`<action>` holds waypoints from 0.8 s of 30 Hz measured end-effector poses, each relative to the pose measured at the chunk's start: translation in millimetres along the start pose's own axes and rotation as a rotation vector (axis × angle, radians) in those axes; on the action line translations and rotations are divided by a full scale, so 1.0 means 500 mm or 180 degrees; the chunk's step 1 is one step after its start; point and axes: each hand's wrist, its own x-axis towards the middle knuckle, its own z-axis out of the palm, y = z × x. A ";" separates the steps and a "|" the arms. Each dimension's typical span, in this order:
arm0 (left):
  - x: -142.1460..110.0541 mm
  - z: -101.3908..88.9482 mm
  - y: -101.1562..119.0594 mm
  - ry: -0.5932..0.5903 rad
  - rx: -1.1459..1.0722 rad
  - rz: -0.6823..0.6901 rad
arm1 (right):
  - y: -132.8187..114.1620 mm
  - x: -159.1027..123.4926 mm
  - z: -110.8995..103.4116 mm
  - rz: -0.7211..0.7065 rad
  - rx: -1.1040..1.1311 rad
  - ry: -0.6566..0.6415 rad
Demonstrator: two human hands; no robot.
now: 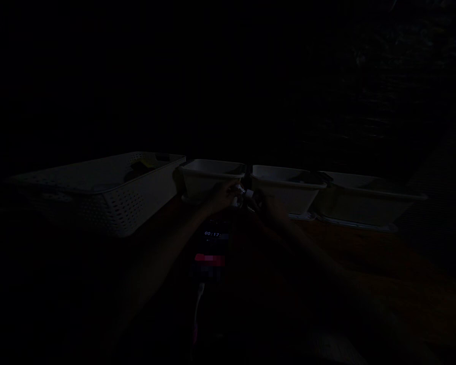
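The view is very dark. Near the middle, my left hand (pixel 226 193) has its fingers closed round a small pale, shiny piece (pixel 238 195). My right hand (pixel 268 205) is closed and meets it from the other side, with a small white cylinder-like piece (pixel 249 193) at its fingertips. The two pieces are close together; whether they are joined I cannot tell. Most of the right fingers are lost in shadow. Just below the hands lies a phone (pixel 211 248) with a lit timer and a red bar on its screen.
At the left stands a large white perforated basket (pixel 127 210) with a yellowish item (pixel 143 165) inside. Behind and right of the hands are white tubs (pixel 201 177), (pixel 289 190), (pixel 365 203) in a row. A white cable (pixel 199 299) runs from the phone along the brown tabletop (pixel 349 248).
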 end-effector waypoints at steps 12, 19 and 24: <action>-0.016 0.000 0.036 -0.0548 0.0061 0.0125 | 0.007 -0.001 0.011 -0.0319 -0.0039 -0.0056; -0.015 -0.001 0.033 -0.0753 0.0218 0.0069 | 0.005 -0.001 0.020 -0.0453 0.0258 -0.0306; -0.016 0.002 0.033 -0.0714 0.0260 0.0131 | 0.001 -0.002 0.018 -0.0474 0.0273 -0.0268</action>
